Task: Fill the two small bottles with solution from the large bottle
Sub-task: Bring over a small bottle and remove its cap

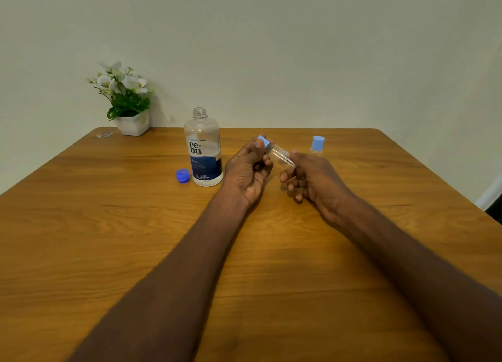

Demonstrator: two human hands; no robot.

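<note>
Small clear plastic bottle with a light-blue cap [279, 155] is held off the wooden table [135, 239], between my two hands, and not yet opened. Its long axis runs on a slant: cap end up, away and to the left, base end down and to the right. My right hand [312, 178] grips the clear body from the right, thumb and fingers curled round it. My left hand [248, 169] has thumb and fingertips pinched on the light-blue cap [263, 140]. So the cap lies at the left fingers, the body at the right; I judge the next move to be a twist of the cap about that slanted axis, left hand turning, right hand holding against it. The bottle looks empty, though the view is too small to be sure.

Beyond the right hand, a second small bottle with a light-blue cap [317, 145] stands upright on the table, capped, its lower part hidden behind the hand.

Left of the left hand and just beside it stands the large clear bottle [204, 149], upright, neck open. Label reads "BAUSCH+LOMB", "re-nu", "fresh" on a dark blue panel; smaller print is unreadable. Its dark-blue cap [182, 176] lies on the table just to its left.

At the far left corner, a white pot of white flowers [127, 101].
</note>
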